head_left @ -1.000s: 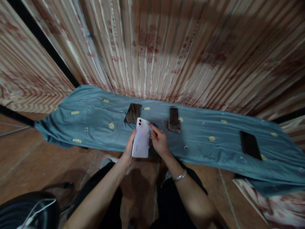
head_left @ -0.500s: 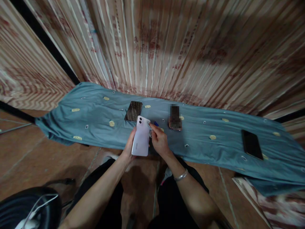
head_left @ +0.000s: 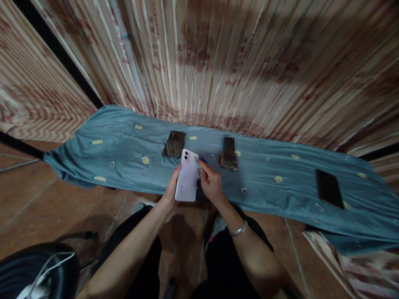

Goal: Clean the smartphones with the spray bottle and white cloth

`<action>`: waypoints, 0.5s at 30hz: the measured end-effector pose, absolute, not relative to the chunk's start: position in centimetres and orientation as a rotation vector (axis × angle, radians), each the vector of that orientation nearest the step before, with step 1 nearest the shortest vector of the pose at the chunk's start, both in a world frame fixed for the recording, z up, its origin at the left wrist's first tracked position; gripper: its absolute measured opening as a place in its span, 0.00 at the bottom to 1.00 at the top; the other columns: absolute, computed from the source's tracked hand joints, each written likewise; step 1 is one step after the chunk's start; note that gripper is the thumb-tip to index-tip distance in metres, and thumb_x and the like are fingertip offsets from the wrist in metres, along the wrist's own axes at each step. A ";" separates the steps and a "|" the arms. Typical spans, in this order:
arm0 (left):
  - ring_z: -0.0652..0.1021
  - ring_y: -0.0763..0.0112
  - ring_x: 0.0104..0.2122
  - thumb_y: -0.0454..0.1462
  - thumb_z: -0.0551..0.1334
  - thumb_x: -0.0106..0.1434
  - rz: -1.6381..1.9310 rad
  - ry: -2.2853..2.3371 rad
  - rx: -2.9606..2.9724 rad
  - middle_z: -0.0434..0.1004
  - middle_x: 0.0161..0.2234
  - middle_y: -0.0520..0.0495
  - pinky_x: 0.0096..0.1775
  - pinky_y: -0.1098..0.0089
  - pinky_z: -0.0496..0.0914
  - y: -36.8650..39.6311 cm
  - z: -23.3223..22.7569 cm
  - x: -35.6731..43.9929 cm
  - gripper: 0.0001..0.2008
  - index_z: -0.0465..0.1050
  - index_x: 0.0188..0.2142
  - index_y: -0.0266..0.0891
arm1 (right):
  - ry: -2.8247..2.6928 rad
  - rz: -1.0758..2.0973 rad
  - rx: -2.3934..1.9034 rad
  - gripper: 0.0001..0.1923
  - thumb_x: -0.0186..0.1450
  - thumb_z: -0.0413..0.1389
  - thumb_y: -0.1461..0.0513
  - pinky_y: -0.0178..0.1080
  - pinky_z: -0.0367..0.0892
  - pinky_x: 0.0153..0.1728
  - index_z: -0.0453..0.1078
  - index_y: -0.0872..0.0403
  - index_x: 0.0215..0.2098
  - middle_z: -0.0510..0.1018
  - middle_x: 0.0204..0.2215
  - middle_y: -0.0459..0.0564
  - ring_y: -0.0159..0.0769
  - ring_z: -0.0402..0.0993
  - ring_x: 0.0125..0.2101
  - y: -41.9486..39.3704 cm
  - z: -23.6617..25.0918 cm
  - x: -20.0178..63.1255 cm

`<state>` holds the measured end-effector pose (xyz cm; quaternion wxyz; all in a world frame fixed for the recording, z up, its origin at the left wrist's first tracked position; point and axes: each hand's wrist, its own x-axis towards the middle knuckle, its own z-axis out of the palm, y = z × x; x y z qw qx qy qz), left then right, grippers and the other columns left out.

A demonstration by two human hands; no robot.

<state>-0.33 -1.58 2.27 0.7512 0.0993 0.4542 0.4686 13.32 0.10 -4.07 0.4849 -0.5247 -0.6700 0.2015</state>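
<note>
My left hand [head_left: 172,187] is wrapped round the left edge of a pale lilac smartphone [head_left: 187,176], its back with two dark camera lenses turned up toward me. My right hand [head_left: 211,179] is at the phone's upper right corner. Its index fingertip touches that edge and the other fingers are curled. A thin pale strip shows between the hand and the phone's side, too small to name. Just behind the fingertip, a small blue thing [head_left: 203,160] lies partly covered. Beyond the phone, a black phone [head_left: 173,144] lies face up on the cloth.
A teal cloth [head_left: 262,195] with yellow prints covers the long narrow surface. On it lie a phone [head_left: 229,160] with a blurred-out screen and, far right, another dark phone [head_left: 329,189]. A patterned curtain [head_left: 199,62] hangs behind. A black stool [head_left: 37,270] with a white cable stands lower left.
The lilac phone and both hands have shifted slightly right and a little upward in view. My right index finger is still at the phone's upper right corner.
</note>
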 end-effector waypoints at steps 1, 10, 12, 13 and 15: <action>0.82 0.64 0.25 0.45 0.48 0.73 1.023 0.992 0.214 0.83 0.28 0.42 0.33 0.66 0.79 -1.5 2.2 -0.4 0.24 0.75 0.50 0.29 | -1.640 0.482 -1.273 0.21 0.69 0.47 0.64 0.43 0.71 0.56 0.73 0.52 0.57 0.80 0.52 0.53 0.39 0.77 0.52 0.0 -4.1 13.2; 0.79 0.68 0.20 0.45 0.54 0.70 0.983 0.979 0.256 0.83 0.28 0.43 0.26 0.70 0.76 -2.0 1.4 -0.2 0.21 0.76 0.49 0.31 | -1.703 0.324 -1.322 0.24 0.68 0.45 0.67 0.52 0.60 0.65 0.70 0.51 0.59 0.71 0.62 0.53 0.42 0.65 0.62 0.9 -4.2 13.7; 0.79 0.68 0.19 0.45 0.52 0.71 0.940 1.011 0.261 0.82 0.27 0.43 0.24 0.70 0.75 -2.2 1.4 0.0 0.21 0.75 0.49 0.30 | -1.724 0.284 -1.315 0.24 0.68 0.45 0.67 0.52 0.59 0.65 0.70 0.52 0.59 0.70 0.62 0.53 0.42 0.65 0.62 1.0 -4.1 13.8; 0.78 0.68 0.19 0.45 0.52 0.71 0.929 1.018 0.262 0.82 0.26 0.44 0.24 0.70 0.75 -2.2 1.3 0.0 0.22 0.75 0.50 0.31 | -1.744 0.273 -1.306 0.25 0.67 0.45 0.68 0.52 0.59 0.65 0.69 0.52 0.60 0.70 0.61 0.54 0.42 0.64 0.62 1.0 -4.1 13.8; 0.79 0.69 0.20 0.44 0.51 0.72 0.938 0.997 0.261 0.82 0.26 0.45 0.26 0.71 0.75 -2.2 1.3 0.0 0.21 0.75 0.51 0.32 | -1.795 0.261 -1.276 0.26 0.67 0.45 0.69 0.52 0.60 0.65 0.67 0.54 0.61 0.70 0.62 0.55 0.43 0.64 0.63 0.8 -3.9 13.6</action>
